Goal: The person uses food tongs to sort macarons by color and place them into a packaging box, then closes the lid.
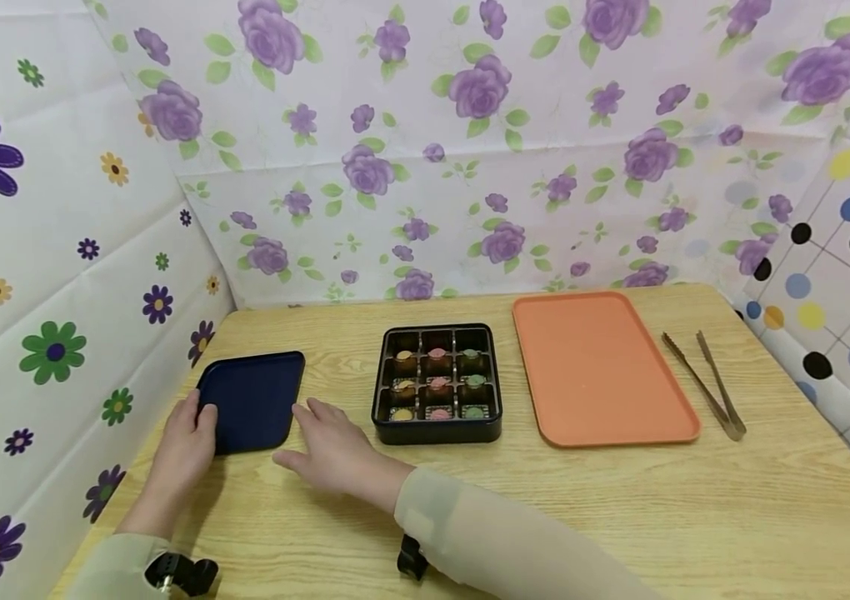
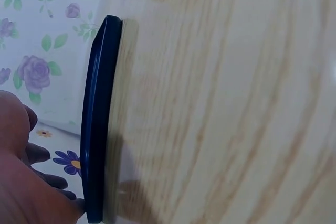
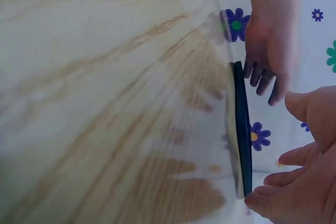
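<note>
A dark blue, square, shallow lid (image 1: 256,404) with a low rim lies on the left part of the table. At its left edge is my left hand (image 1: 187,442), thumb near the rim; the left wrist view shows these fingers (image 2: 39,153) beside the lid's side (image 2: 97,114). My right hand (image 1: 337,450) hovers by the lid's right edge with thumb and fingers spread. From the right wrist view, a fingertip (image 3: 257,203) comes close to the lid's end (image 3: 243,135); whether it touches I cannot tell. Neither hand visibly grips the lid.
A dark box (image 1: 436,431) with nine-compartment insert style dividers, holding several small yellow, pink and green pieces, stands mid-table. Right of it lie an orange tray (image 1: 601,371) and metal tongs (image 1: 717,400). Flowered sheets (image 1: 440,225) hang behind and at the sides.
</note>
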`<control>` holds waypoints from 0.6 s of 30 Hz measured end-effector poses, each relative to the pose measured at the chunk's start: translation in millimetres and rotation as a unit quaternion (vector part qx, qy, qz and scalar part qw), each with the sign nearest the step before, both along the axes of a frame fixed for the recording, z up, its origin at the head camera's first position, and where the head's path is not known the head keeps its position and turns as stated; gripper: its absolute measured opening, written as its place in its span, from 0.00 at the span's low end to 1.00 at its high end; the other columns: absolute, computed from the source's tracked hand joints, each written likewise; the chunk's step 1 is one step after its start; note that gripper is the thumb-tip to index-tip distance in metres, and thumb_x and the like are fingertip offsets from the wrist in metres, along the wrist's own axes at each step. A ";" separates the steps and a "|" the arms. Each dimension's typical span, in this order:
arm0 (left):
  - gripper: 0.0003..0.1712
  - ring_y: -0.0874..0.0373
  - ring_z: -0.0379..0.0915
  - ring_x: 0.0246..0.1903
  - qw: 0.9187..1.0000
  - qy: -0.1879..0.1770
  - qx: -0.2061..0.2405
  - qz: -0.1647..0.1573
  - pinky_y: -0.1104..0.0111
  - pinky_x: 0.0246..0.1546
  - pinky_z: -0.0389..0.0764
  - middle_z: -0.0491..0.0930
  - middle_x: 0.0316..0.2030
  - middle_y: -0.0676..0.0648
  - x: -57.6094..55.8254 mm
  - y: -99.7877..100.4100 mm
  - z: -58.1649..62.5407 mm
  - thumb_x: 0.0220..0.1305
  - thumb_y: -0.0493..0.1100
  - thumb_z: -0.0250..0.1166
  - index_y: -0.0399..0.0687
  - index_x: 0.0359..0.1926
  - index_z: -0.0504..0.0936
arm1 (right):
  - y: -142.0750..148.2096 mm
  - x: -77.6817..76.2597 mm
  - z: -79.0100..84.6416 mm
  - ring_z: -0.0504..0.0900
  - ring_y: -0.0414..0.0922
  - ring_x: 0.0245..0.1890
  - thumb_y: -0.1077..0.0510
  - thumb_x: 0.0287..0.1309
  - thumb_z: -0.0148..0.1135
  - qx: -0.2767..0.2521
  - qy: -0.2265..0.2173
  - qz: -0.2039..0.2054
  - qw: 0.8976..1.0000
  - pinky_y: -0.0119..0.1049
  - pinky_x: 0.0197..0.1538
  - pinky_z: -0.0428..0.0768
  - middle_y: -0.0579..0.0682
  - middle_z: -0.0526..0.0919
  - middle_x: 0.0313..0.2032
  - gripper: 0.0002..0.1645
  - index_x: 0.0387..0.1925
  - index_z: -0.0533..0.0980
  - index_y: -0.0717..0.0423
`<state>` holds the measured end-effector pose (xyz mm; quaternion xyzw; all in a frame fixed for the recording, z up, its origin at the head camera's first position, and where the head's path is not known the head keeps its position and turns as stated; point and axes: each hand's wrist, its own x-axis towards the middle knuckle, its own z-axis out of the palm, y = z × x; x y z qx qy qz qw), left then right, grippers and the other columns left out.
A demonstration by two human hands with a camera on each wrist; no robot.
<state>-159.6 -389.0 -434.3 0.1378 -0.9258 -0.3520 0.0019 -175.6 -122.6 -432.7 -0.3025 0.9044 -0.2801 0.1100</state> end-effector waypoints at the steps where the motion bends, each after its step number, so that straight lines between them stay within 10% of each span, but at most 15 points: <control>1: 0.43 0.24 0.28 0.83 1.000 -0.001 0.001 0.002 0.33 0.81 0.40 0.31 0.84 0.21 -0.5 0.6 -0.4 0.91 0.58 0.30 0.31 0.87 0.33 | -0.3 -0.8 -0.8 0.60 0.48 0.84 0.30 0.82 0.57 0.000 0.000 0.000 1.000 0.47 0.79 0.69 0.49 0.59 0.86 0.47 0.88 0.59 0.46; 18: 0.40 0.23 0.35 0.83 0.999 0.016 -0.026 0.024 0.33 0.81 0.45 0.39 0.84 0.22 1.8 -6.4 -6.8 0.92 0.53 0.34 0.28 0.87 0.39 | -7.9 -4.4 -12.6 0.63 0.47 0.83 0.30 0.82 0.57 0.007 0.000 0.007 1.000 0.41 0.81 0.65 0.49 0.62 0.84 0.47 0.88 0.61 0.48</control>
